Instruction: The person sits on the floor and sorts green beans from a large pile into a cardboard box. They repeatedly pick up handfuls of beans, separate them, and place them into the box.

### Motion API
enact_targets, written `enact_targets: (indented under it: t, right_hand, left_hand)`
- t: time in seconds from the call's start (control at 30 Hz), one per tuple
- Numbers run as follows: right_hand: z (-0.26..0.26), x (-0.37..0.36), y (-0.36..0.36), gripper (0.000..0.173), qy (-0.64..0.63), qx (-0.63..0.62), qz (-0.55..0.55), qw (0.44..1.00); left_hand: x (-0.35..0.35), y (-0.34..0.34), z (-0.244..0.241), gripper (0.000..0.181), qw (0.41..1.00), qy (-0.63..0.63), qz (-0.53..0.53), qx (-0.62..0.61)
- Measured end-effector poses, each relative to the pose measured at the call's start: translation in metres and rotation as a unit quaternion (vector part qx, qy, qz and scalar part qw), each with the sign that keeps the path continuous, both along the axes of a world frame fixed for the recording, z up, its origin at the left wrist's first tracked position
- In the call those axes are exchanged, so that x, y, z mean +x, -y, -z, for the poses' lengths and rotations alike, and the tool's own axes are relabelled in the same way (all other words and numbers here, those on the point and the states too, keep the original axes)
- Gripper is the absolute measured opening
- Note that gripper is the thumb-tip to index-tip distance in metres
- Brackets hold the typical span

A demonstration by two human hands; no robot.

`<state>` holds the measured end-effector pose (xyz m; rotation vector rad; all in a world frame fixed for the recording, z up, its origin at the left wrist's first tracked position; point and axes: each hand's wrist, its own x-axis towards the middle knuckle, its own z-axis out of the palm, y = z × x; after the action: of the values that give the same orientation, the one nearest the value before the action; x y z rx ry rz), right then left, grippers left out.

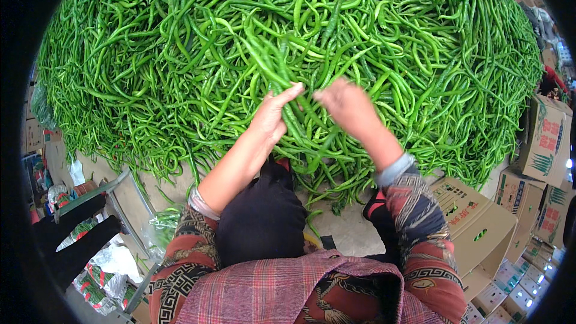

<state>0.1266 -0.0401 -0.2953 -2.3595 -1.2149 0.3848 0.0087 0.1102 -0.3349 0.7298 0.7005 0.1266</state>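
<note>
A huge heap of long green chili peppers (180,54) spreads in front of me. My left hand (274,114) is closed around a small bunch of green peppers (270,65), with the thumb laid across them; some ends stick up past the hand and others hang below it. Just to the right, my right hand (344,103) is blurred, its fingers curled close over the heap. Whether it holds a pepper cannot be told.
An open cardboard box (477,220) lies at the lower right, near stacked cartons (544,139). At the lower left are a metal frame (135,198), a clear plastic bag with peppers (164,229) and bagged bundles (94,288). Loose peppers lie on the floor by my feet.
</note>
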Motion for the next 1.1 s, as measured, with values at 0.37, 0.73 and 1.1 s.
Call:
enact_targets:
  t: [0.37, 0.73, 1.1]
  right_hand:
    - [-0.024, 0.101, 0.0, 0.005, 0.334, 0.014, 0.122, 0.934]
    - [0.036, 0.072, 0.008, 0.026, 0.238, -0.141, -0.054, 0.96]
    - [-0.071, 0.04, 0.033, 0.016, 0.092, 0.049, 0.143, 0.984]
  left_hand:
    - [0.008, -0.016, -0.007, 0.026, 1.0, 0.019, -0.009, -0.018]
    - [-0.005, -0.023, -0.02, 0.022, 0.995, 0.09, -0.014, 0.046]
    - [-0.004, 0.001, -0.026, 0.042, 0.996, 0.077, 0.024, -0.024]
